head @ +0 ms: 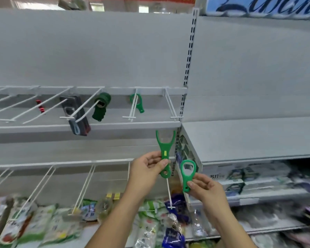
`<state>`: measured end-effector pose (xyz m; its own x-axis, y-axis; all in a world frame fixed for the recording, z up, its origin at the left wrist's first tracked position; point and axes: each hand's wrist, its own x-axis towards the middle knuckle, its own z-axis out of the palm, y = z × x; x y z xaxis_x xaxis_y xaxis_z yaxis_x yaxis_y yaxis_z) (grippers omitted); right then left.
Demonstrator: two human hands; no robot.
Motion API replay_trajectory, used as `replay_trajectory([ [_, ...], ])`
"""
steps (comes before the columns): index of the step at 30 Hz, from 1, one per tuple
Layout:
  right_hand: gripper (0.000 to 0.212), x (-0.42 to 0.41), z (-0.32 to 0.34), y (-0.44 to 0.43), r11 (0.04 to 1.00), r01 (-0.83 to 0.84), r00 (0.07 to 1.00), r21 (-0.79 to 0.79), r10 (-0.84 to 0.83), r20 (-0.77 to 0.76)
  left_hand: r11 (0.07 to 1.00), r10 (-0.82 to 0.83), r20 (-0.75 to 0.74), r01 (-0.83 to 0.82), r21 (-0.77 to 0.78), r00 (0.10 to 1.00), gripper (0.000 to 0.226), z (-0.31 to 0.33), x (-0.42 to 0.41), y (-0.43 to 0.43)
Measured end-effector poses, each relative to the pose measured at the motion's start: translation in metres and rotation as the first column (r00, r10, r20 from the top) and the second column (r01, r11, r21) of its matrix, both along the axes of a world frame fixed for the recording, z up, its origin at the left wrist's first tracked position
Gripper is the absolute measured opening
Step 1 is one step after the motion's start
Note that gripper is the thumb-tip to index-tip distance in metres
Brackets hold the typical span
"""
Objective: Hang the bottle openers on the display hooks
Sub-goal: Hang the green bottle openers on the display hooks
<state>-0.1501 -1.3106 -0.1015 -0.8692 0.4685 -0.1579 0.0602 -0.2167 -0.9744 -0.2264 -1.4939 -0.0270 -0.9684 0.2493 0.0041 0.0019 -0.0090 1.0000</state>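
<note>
My left hand point(147, 171) pinches a green Y-shaped bottle opener point(165, 149) by its lower shaft, fork end up. My right hand point(202, 187) pinches a second green bottle opener point(187, 173) with an oval ring head, held upright by its handle. Both sit below the upper row of white display hooks. One green opener point(138, 102) hangs on a hook point(132, 109) in that row. The hook point(171, 105) to its right is bare. Further left hang dark green openers point(101, 106), a black packaged item point(75, 115) and a small red item point(40, 106).
A grey shelf ledge point(115, 125) runs under the upper hooks. A lower row of white hooks point(86, 185) juts out above packaged goods point(48, 219). A slotted upright point(188, 56) divides the panel from shelves of goods point(258, 178) on the right.
</note>
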Motion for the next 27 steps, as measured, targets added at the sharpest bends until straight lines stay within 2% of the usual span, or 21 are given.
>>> replay_trajectory([
  [13,0.025,0.005,0.005,0.019,0.999,-0.036,0.999,0.016,0.036,0.020,0.999,0.022,-0.141,-0.016,0.043,0.990,0.029,0.016,-0.014,0.034],
  [27,0.029,-0.001,-0.001,0.034,0.999,-0.031,1.000,-0.035,0.030,-0.005,0.995,0.063,-0.120,-0.053,0.085,0.991,0.022,0.015,-0.069,0.076],
])
